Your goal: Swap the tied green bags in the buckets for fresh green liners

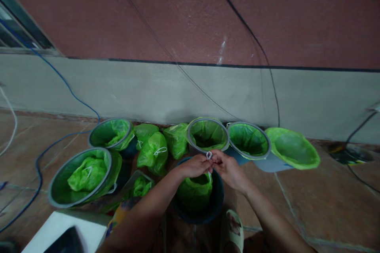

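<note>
My left hand (196, 166) and my right hand (229, 168) meet at the centre, fingertips pinched together on a white drawstring (209, 155). A small loop of the string sticks up above the fingers, and another piece hangs below toward a green plastic bag (194, 194). That bag sits inside a dark blue bucket (219, 201) on the floor beneath my hands. My left forearm covers part of the floor to the left. How the string is wound between the fingers is hidden.
Bins with green liners stand behind and right: one (227, 136), another (268, 142), a third (308, 166). Tied green bags (152, 154) lie by the wall. Two lined tubs (53, 189) stand left. A blue cable (38, 166) crosses the floor; a white box (44, 231) is front left.
</note>
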A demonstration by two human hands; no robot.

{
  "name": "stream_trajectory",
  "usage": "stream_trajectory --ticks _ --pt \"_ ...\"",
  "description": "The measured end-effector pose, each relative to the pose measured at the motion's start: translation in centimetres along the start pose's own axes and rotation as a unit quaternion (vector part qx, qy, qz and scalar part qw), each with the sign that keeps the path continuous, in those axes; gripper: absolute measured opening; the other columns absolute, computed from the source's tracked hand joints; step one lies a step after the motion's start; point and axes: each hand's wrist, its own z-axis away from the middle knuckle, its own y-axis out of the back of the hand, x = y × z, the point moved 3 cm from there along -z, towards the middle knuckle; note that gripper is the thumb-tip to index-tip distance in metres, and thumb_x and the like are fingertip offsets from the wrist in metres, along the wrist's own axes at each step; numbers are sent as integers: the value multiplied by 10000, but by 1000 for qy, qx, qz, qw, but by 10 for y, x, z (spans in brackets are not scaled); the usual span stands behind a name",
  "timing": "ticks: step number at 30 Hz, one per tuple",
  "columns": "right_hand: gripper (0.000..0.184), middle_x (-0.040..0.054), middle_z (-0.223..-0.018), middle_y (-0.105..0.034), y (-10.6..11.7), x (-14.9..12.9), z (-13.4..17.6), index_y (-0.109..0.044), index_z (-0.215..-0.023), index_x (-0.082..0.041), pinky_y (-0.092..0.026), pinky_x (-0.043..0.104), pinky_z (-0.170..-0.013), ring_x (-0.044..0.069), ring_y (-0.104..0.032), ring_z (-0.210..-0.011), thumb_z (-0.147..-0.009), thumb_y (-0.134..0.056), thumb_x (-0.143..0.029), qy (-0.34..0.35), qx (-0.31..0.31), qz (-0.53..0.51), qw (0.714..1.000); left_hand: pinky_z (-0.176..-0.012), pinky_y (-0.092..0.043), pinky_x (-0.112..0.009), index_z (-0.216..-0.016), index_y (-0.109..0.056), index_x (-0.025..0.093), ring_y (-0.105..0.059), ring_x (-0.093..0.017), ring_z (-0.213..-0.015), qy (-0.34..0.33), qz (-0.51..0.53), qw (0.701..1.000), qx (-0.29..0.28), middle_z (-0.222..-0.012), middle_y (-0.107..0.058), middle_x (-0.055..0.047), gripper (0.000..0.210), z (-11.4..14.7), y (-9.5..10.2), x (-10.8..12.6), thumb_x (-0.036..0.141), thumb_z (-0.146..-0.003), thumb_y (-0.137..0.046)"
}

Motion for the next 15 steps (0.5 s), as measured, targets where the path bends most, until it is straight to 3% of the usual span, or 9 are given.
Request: stream_trajectory --ticks 5,9,12,15 --pt "336 -48 -737 -619 -3 17 -2 -453 -1129 -230 -438 265 -673 134 -601 -681 -805 -475 -143 5 16 10 1000 -607 -391 -219 -710 -631 144 -476 -96 -564 27 -27 999 1 -579 -526 21 530 3 1 -1 555 -932 -380" --pt "341 -62 -681 -574 2 29 -4 -477 -1096 -217 -401 264 -617 127 -535 -607 -760 -538 -219 -53 73 -9 996 -570 -419 -233 -790 -642 130 -507 -96 -518 41 55 996 50 -605 -580 5 492 0 2 -4 554 -911 -423" --pt "346 -69 -629 -558 1 29 -3 -501 -1035 -206 -370 256 -575 121 -500 -565 -701 -575 -257 -94 42 -84 991 -573 -452 -235 -884 -658 112 -550 -101 -539 54 144 981 120 -668 -635 -23 419 -3 5 -10 498 -883 -495" --pt "338 -55 -626 -566 -6 30 -2 -531 -965 -199 -365 256 -566 120 -500 -565 -649 -618 -281 -114 8 -150 982 -611 -473 -237 -822 -676 108 -563 -96 -572 40 147 980 125 -726 -663 -31 255 -2 7 -11 358 -798 -631"
